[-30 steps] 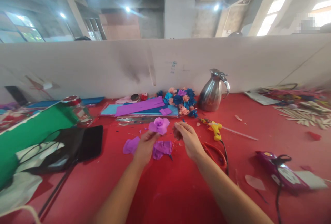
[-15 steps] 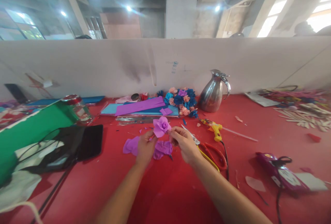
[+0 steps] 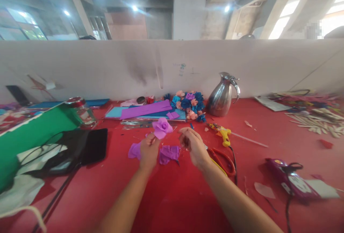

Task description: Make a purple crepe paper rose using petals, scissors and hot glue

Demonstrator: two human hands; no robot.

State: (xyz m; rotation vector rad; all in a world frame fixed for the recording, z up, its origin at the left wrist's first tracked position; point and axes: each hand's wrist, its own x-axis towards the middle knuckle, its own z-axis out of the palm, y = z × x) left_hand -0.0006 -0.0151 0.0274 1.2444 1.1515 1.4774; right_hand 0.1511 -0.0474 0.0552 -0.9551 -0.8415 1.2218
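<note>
A purple paper flower [image 3: 162,128] is held up by my left hand [image 3: 149,148], its fingers closed round the flower's base. To the right, apart from the flower, my right hand [image 3: 192,143] is raised with its fingers curled; whether they pinch anything small is hidden. Cut purple paper petals [image 3: 169,154] lie on the red table [image 3: 172,204] between and below the hands, and another purple piece [image 3: 134,151] is beside my left hand. Red-handled scissors [image 3: 221,161] lie partly behind my right wrist.
Behind are purple paper strips [image 3: 146,109], a pile of paper flowers [image 3: 188,104] and a metal jug [image 3: 221,95]. A yellow glue gun [image 3: 225,136] lies right, with a purple power strip [image 3: 292,181] beyond. At left are a glass jar [image 3: 82,113] and black tablet [image 3: 94,147].
My right hand has come away from the flower, its fingers now curled in the air. My left hand has shifted the flower slightly left and up.
</note>
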